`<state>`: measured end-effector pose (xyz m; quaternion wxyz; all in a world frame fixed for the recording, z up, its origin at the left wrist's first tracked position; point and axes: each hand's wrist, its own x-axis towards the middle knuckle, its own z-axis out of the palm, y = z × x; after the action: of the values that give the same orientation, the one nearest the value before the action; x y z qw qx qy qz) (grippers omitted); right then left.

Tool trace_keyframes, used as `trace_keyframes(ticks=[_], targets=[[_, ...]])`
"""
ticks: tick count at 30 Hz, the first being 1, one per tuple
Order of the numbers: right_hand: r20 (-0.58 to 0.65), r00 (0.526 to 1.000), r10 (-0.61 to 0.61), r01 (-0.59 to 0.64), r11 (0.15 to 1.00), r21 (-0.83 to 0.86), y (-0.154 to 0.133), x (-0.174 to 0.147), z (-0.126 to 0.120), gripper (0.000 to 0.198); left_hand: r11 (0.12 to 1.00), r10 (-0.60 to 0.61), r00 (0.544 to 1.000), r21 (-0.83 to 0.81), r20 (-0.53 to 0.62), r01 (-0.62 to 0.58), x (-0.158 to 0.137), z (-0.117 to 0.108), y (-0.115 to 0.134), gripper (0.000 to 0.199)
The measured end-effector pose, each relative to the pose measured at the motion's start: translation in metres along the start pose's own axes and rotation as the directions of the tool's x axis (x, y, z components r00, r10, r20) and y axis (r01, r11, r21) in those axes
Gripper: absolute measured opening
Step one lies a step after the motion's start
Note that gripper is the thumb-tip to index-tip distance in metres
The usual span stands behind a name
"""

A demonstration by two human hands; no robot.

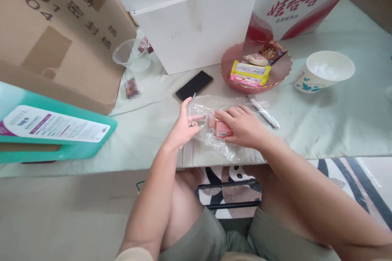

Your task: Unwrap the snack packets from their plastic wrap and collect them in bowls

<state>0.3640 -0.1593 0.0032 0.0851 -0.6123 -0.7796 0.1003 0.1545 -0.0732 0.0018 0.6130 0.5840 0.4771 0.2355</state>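
A clear plastic bag (225, 151) lies crumpled near the table's front edge. My left hand (183, 125) is at its left end, fingers partly spread and hooked at the plastic, holding that side. My right hand (245, 126) rests over the bag from the right, its fingers curled round a small pink box (222, 129) with a barcode label. Part of the box is hidden under the fingers. Whether it sits inside the bag or on top, I cannot tell. Beside my right hand lies a slim white stick-like object (265, 112).
Behind my hands lie a black phone (194, 85) and a pink bowl (228, 77) of wrapped snacks. A white paper tub (317, 77) stands to the right, a clear plastic cup (128, 55) to the left. Cartons (196, 28) line the back; a green container (92, 151) is at left.
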Motion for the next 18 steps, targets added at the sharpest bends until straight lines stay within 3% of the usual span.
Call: trace_keyframes(ticks=[3,7,10,13,15,18], targets=[[0.051,0.998,0.041,-0.038,0.998,-0.048,-0.006,0.001,-0.004,0.056,0.997,-0.011,1.0,-0.078,0.0,0.011,0.003,-0.001,0.005,0.1],[0.02,0.998,0.065,-0.064,0.998,-0.026,-0.008,-0.004,-0.011,0.032,0.995,-0.012,0.999,-0.101,-0.04,0.008,0.011,-0.004,0.009,0.1],[0.017,0.991,0.131,-0.132,0.984,0.121,-0.004,-0.013,-0.016,0.026,0.995,-0.035,0.998,-0.093,-0.043,0.031,0.017,-0.006,0.01,0.106],[-0.032,0.969,0.244,-0.221,0.922,0.318,0.004,-0.029,-0.021,0.033,0.995,-0.055,0.998,-0.09,-0.041,0.051,0.022,-0.005,0.011,0.109],[-0.133,0.938,0.319,-0.22,0.849,0.48,0.011,-0.039,-0.027,0.038,0.995,-0.055,0.998,-0.082,-0.033,0.052,0.024,-0.003,0.011,0.108],[-0.328,0.828,0.454,-0.213,0.797,0.565,0.034,-0.038,-0.045,0.039,0.995,-0.056,0.998,-0.084,-0.022,0.054,0.025,0.003,0.011,0.105]])
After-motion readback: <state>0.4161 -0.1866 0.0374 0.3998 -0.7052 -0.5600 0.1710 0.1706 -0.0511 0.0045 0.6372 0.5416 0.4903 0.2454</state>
